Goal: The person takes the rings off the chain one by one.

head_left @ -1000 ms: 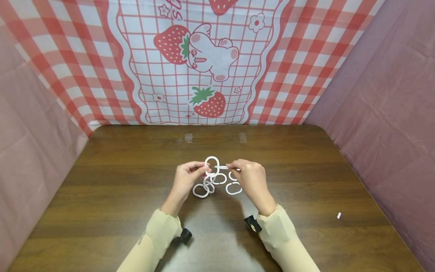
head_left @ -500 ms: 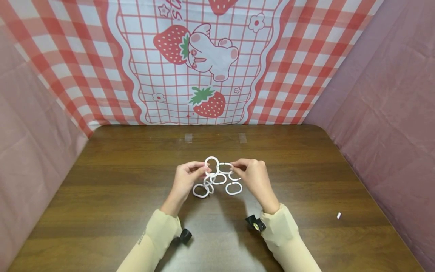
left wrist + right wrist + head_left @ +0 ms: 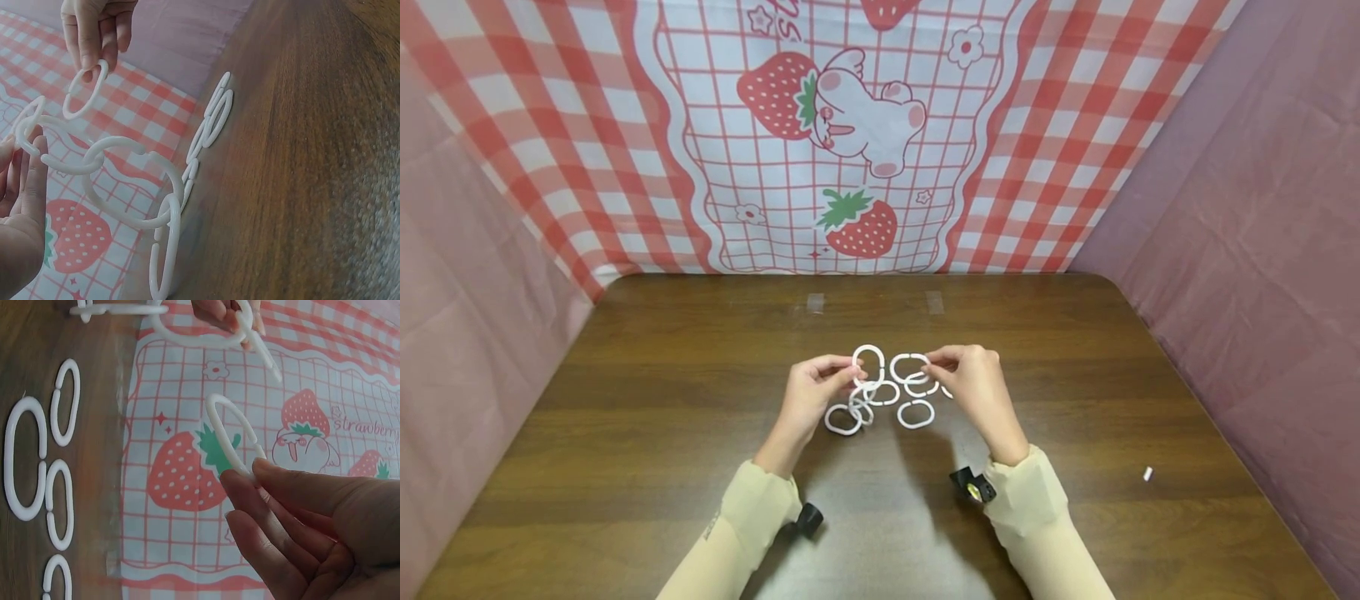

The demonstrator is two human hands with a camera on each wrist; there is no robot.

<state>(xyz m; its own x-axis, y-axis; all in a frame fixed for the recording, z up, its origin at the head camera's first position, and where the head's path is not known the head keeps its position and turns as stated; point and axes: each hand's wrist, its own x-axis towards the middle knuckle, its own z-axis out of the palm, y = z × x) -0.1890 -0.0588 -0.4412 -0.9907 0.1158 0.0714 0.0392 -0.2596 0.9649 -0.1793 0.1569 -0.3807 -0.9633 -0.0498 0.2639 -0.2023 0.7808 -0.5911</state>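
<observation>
My left hand (image 3: 805,400) pinches the upper end link of a chain of white plastic oval links (image 3: 177,219). Several joined links hang below the fingers, down toward the wooden table. To the right, my right hand (image 3: 976,392) holds a single white link (image 3: 226,444) between thumb and fingertips, with a small gap showing in its side. In the left wrist view that link is apart from the chain. Loose links (image 3: 10,456) of the same kind lie on the table below the right hand, which partly covers one of them in the head view.
A small white piece (image 3: 1147,474) lies on the right side of the brown table (image 3: 625,467). Two clear tape strips (image 3: 816,303) are near the back edge. A red-checked strawberry cloth (image 3: 1045,167) hangs behind, with pink cloth (image 3: 1247,250) at the sides.
My right hand has drawn rightward with its link, which overlapped the chain's top link before and now stands apart from it. The left hand has stayed nearly still with the chain.
</observation>
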